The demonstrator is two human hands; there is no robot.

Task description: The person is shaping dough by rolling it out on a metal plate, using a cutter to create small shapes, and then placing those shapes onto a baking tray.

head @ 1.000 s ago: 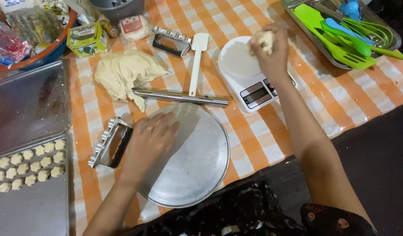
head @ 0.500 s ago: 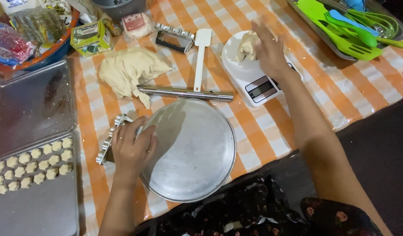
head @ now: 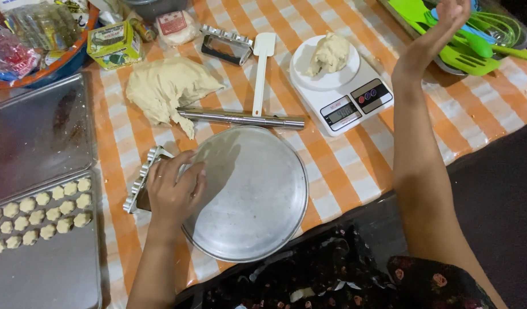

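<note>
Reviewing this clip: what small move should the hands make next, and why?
Probably read the scale, then lift the dough lump off it: the right hand hovers empty above, the left hand rests on the round tray.

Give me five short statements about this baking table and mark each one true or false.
1. A lump of dough sits on the white scale. True.
2. The left hand rests on the rim of the round metal pan. True.
3. The right hand grips the rolling pin. False: it is raised near the green utensils, holding nothing.
4. The round pan is full of cookies. False: it is bare.
5. The small shaped cookies lie on a tray left of the pan. True.
</note>
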